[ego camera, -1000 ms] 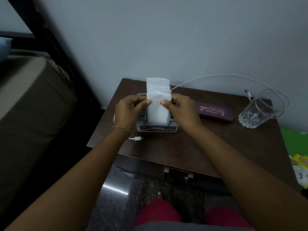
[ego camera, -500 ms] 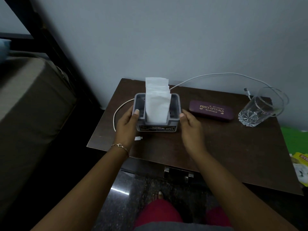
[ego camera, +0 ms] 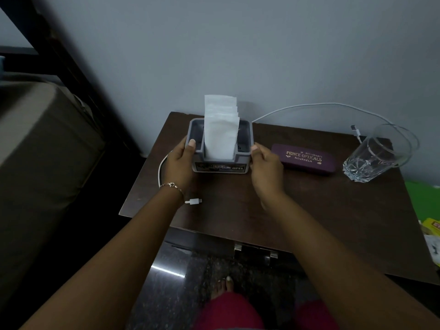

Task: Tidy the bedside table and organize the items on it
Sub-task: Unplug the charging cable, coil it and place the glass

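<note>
A grey napkin holder (ego camera: 220, 163) stands at the back left of the dark wooden bedside table (ego camera: 309, 210), with white paper napkins (ego camera: 221, 129) upright in its middle slot. My left hand (ego camera: 179, 164) grips the holder's left side, thumb on its rim. My right hand (ego camera: 265, 170) grips its right side, thumb at the rim corner. A purple spectacle case (ego camera: 304, 159) lies just right of the holder. An empty clear glass (ego camera: 378, 156) stands at the table's right edge. A white charging cable (ego camera: 309, 107) loops along the back, and one plug (ego camera: 193, 201) lies beside my left wrist.
A bed with a brown mattress (ego camera: 42, 151) and dark headboard stands to the left. The grey wall runs right behind the table. Yellow and green items (ego camera: 431, 225) lie low at the right. My foot (ego camera: 225, 285) is on the dark floor below the table's front edge.
My hands left the napkins and dropped to the holder's two sides. The holder has since shifted slightly back toward the wall.
</note>
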A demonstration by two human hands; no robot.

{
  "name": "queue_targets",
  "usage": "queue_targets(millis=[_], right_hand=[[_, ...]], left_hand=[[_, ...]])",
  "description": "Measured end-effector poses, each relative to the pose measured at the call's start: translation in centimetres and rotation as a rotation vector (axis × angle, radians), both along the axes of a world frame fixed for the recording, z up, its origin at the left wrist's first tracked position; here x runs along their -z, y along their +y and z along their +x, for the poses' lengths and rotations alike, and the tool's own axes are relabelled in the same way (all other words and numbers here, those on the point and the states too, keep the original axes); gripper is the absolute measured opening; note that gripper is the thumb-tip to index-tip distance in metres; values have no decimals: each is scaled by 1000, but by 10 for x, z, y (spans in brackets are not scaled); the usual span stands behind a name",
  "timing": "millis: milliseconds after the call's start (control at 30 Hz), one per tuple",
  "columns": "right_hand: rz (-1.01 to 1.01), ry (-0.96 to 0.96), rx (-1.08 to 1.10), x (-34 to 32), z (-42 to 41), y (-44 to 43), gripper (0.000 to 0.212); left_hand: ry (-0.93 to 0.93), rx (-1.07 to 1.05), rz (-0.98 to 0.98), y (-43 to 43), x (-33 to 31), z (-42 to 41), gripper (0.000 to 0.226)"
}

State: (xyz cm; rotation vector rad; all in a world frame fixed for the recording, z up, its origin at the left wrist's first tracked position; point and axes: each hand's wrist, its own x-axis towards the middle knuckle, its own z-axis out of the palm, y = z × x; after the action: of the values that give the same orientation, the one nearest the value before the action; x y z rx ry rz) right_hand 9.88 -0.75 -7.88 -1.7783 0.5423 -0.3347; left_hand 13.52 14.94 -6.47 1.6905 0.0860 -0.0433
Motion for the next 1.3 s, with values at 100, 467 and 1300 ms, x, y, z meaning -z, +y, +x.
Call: queue_targets(millis=[100, 467, 1300], right_hand=[[62, -14, -4, 0, 14, -4, 35], [-67, -129, 143, 1, -25, 18, 22], [-20, -98, -517, -93, -22, 96, 32]], left_hand=[[-10, 32, 13, -4, -3, 11, 25], [64, -188, 35, 22, 4, 4, 42], [-198, -45, -184, 36, -96, -38, 20]])
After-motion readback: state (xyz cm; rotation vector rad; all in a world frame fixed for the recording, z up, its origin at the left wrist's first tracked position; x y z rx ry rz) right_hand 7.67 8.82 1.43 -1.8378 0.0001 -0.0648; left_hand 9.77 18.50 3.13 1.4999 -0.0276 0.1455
